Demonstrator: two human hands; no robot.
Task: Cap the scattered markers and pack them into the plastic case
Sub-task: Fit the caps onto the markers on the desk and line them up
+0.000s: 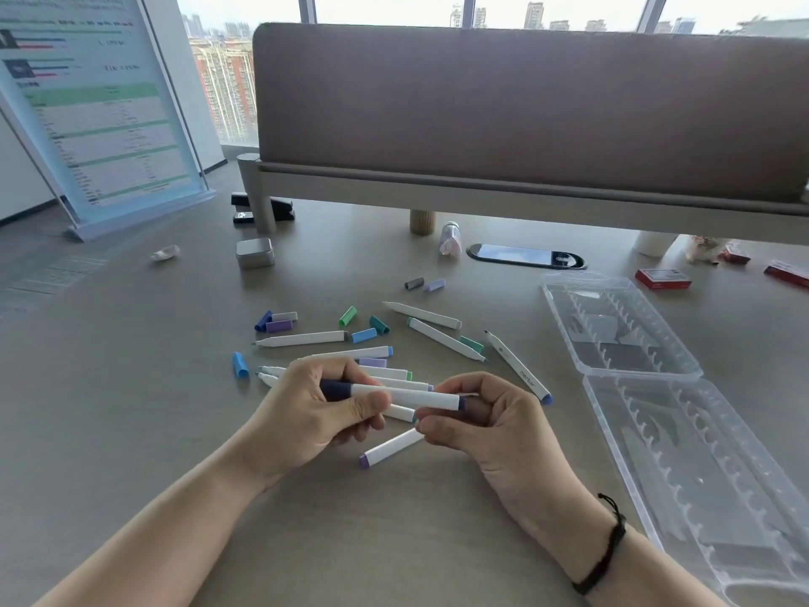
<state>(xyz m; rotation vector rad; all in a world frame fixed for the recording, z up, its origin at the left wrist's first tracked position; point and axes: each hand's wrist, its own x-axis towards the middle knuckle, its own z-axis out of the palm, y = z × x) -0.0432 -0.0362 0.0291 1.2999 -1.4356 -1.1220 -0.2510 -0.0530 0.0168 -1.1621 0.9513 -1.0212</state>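
I hold a white marker [405,396] level above the table, a dark navy cap on each end. My left hand [315,409] grips the left capped end. My right hand [477,414] pinches the right end. Under and behind my hands lie several white markers [433,315] and loose caps in blue, purple, green and teal [364,335]; some tips are bare. A purple-ended marker [392,448] lies just below my hands. The clear plastic case [648,370] lies open at the right, its ribbed slots holding no markers.
A grey divider panel [525,111] stands across the back. Near it are a small metal tin [255,252], a black stapler [245,208], an oval cable port [525,256] and red boxes [663,279] at the far right. A standing sign [96,107] is at the left.
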